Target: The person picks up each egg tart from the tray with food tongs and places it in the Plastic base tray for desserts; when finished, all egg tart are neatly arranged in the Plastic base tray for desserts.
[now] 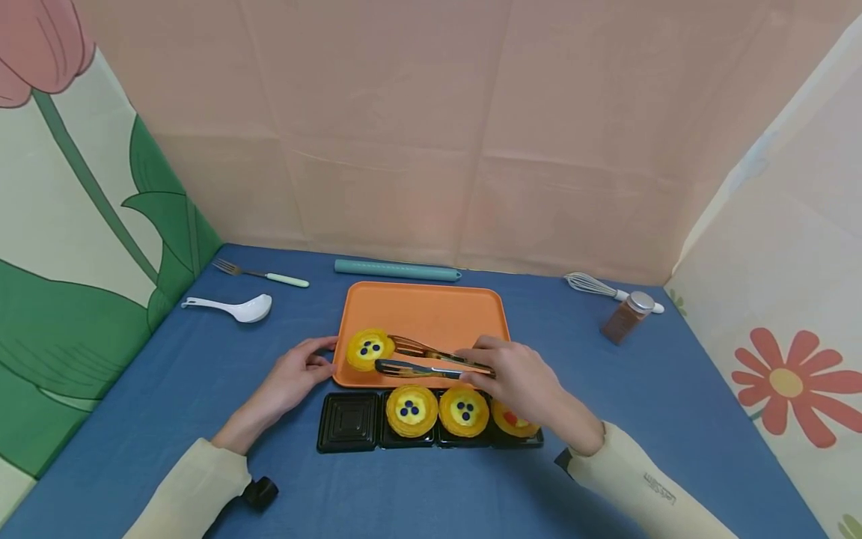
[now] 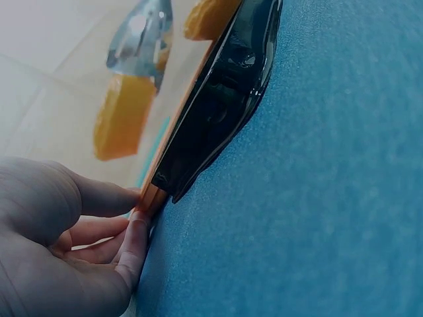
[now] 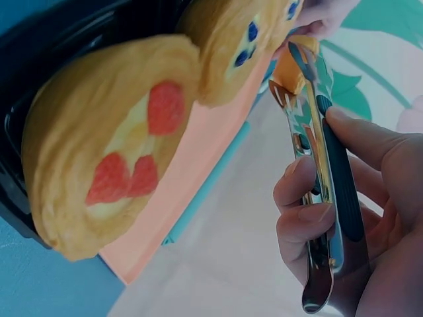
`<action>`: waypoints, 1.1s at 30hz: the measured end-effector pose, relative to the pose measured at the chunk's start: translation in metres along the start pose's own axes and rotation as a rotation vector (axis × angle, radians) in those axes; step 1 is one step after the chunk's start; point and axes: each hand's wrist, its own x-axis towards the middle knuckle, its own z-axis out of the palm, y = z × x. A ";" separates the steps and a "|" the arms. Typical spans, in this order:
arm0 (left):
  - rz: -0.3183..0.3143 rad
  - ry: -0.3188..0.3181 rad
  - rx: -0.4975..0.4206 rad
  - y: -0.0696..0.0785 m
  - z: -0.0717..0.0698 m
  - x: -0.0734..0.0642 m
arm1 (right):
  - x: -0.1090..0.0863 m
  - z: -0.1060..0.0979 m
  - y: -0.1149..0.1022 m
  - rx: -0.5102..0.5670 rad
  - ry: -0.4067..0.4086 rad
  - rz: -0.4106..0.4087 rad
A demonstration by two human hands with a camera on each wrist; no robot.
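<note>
My left hand (image 1: 292, 379) pinches the left edge of an orange tray (image 1: 431, 303) between thumb and fingers. My right hand (image 1: 512, 374) grips metal tongs (image 3: 317, 145) with dark handles. The tongs' tips meet an egg tart (image 1: 370, 349) topped with blueberries over the tray's left side; in the left wrist view this tart (image 2: 122, 119) appears raised off the tray. In front lies a black compartment tray (image 1: 348, 423) holding two blueberry tarts, one left (image 1: 411, 411) and one middle (image 1: 464, 411), and a strawberry tart (image 3: 112, 145) at right, partly hidden by my right hand in the head view.
A fork (image 1: 286, 280) and white ladle (image 1: 249, 308) lie at the back left. Behind the orange tray is a teal rod (image 1: 397, 270). At the back right are a whisk (image 1: 595, 285) and a spice jar (image 1: 626, 318). Walls bound the back and sides.
</note>
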 end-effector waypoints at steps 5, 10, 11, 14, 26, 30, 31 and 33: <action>0.020 0.002 -0.001 -0.001 -0.001 -0.001 | -0.009 -0.004 -0.009 0.042 -0.013 -0.028; 0.033 0.003 0.001 -0.001 0.000 -0.002 | -0.016 -0.003 -0.015 0.063 -0.027 -0.056; 0.034 0.003 0.003 -0.001 0.000 -0.002 | -0.017 -0.003 -0.016 0.070 -0.031 -0.059; 0.033 0.004 0.011 0.000 0.000 -0.002 | -0.021 -0.002 -0.019 0.078 -0.040 -0.071; 0.017 0.001 0.000 0.003 -0.001 -0.002 | -0.027 0.004 -0.029 0.054 -0.055 -0.128; 0.018 0.001 0.002 0.002 0.000 -0.001 | -0.028 0.005 -0.031 0.046 -0.063 -0.131; 0.019 0.001 0.003 0.002 0.000 -0.001 | -0.028 0.005 -0.031 0.044 -0.065 -0.132; 0.022 0.003 0.003 0.002 0.000 -0.001 | -0.028 0.005 -0.032 0.043 -0.071 -0.130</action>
